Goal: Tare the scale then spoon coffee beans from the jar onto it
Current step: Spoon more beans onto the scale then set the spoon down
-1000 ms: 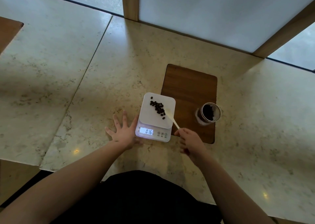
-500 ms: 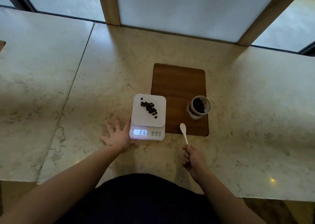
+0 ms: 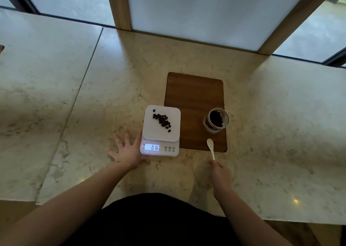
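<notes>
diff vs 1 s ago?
Right hand drew the spoon back off the scale toward the body; its bowl now lies over the board's near edge, grip kept. Unchanged: left hand flat beside the scale, beans on it, display 0.16, jar on the board.

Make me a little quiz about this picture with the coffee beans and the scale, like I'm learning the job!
1. True or false: the spoon is scooping inside the jar.
2. Which hand holds the spoon?
A. right hand
B. left hand
C. neither
3. Fill in: the coffee beans lie on the white ____.

Key
1. False. The spoon is held over the near edge of the wooden board, outside the jar.
2. A. The left hand lies flat on the counter beside the scale.
3. scale; its display shows 0.16.
</notes>
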